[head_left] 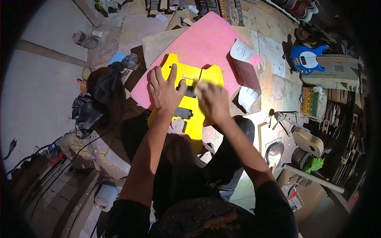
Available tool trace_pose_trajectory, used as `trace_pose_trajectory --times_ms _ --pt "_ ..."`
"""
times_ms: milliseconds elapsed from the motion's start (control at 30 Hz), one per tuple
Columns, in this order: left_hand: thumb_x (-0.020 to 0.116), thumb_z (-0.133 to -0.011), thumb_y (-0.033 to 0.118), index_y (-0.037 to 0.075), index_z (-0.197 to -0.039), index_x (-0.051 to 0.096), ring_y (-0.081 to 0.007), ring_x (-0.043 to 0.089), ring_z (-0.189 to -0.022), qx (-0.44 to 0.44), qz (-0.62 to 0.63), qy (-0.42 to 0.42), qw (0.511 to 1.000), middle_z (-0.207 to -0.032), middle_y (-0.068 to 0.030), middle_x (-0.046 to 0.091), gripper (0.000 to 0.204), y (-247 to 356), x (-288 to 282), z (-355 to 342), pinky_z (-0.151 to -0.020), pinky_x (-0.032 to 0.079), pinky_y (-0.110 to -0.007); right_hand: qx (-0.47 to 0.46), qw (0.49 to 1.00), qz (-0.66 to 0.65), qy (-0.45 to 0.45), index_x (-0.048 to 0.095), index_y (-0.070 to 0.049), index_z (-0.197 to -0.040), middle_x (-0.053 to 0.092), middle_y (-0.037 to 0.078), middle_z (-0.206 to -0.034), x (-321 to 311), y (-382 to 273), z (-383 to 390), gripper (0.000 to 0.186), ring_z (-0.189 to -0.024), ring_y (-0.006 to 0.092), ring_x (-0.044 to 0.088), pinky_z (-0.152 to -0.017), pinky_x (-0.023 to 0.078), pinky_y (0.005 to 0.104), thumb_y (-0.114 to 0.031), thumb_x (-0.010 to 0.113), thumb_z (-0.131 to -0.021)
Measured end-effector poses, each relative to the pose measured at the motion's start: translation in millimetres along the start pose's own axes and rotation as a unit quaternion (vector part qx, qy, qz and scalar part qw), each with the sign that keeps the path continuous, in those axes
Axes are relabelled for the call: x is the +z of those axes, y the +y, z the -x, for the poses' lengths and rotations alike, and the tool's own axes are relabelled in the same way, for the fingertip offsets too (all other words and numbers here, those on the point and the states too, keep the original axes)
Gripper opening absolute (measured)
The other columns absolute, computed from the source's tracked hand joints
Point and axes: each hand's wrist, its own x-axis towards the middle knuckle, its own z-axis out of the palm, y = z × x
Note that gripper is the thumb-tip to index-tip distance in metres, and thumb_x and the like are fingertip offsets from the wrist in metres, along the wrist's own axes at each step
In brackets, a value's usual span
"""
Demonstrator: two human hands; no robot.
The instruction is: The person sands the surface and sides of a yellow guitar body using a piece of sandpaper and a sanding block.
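A yellow electric guitar body (194, 133) lies across my lap and over a pink sheet (198, 43). Dark routed cavities (183, 113) show in its face. My left hand (164, 93) rests on the upper left of the body, fingers stretched out and thumb pointing toward the middle. Motion smears my right hand (214, 101), which is closed at the body's right side, close to the neck end. Something small and pale seems to be in its fingers, too blurred to name. A thin dark line runs up from those fingertips; I cannot tell whether it is a tool.
Curled sandpaper (245, 71) with a white printed back lies right of the body. Farther right are a blue bass guitar (307, 59), a natural-wood guitar body (307, 141) and stacked wood pieces. Guitar necks (222, 12) line the far edge. A black bag (86, 113) sits left.
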Motion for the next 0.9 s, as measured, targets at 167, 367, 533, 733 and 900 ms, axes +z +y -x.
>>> trace_pose_trajectory --times_ms 167,367,533,733,900 --pt "0.069 -0.094 0.043 0.021 -0.154 0.054 -0.0436 0.039 -0.142 0.004 0.011 -0.009 1.000 -0.150 -0.0261 0.045 0.066 6 5 -1 -0.110 0.043 -0.058 0.057 0.996 0.014 0.070 0.066 -0.017 -0.136 0.062 0.013 -0.140 7 17 -17 0.052 -0.119 0.0395 0.058 -0.100 0.044 0.0506 -0.009 0.075 -0.085" --pt "0.070 -0.094 0.042 0.021 -0.154 0.054 -0.0438 0.039 -0.143 0.004 0.007 0.007 1.000 -0.150 -0.0266 0.045 0.066 0 3 1 -0.110 0.042 -0.059 -0.169 0.986 0.013 0.001 0.069 -0.017 -0.126 0.062 0.011 -0.136 15 -25 84 0.049 -0.116 0.0344 0.063 -0.094 0.045 0.0479 -0.015 0.080 -0.078" --pt "0.070 -0.094 0.042 0.021 -0.154 0.055 -0.0437 0.039 -0.143 0.008 0.011 0.002 1.000 -0.150 -0.0267 0.045 0.065 5 1 -2 -0.109 0.043 -0.059 -0.031 0.986 0.071 0.147 0.064 -0.015 -0.136 0.064 0.016 -0.126 -15 21 -44 0.050 -0.118 0.0384 0.057 -0.097 0.042 0.0516 -0.011 0.073 -0.087" --pt "0.070 -0.094 0.043 0.021 -0.153 0.055 -0.0431 0.040 -0.142 -0.012 0.003 -0.010 1.000 -0.150 -0.0261 0.045 0.065 -1 1 0 -0.109 0.044 -0.057 -0.005 0.999 -0.031 0.001 0.068 -0.019 -0.131 0.065 0.012 -0.131 21 -15 48 0.049 -0.113 0.0358 0.060 -0.093 0.044 0.0473 -0.012 0.078 -0.084" --pt "0.070 -0.094 0.043 0.021 -0.153 0.056 -0.0431 0.040 -0.142 -0.007 0.001 -0.003 1.000 -0.150 -0.0257 0.045 0.064 2 -3 -1 -0.108 0.045 -0.057 -0.125 0.992 -0.019 0.002 0.069 -0.019 -0.129 0.064 0.014 -0.130 19 -14 73 0.053 -0.110 0.0360 0.063 -0.091 0.044 0.0520 -0.015 0.081 -0.077"
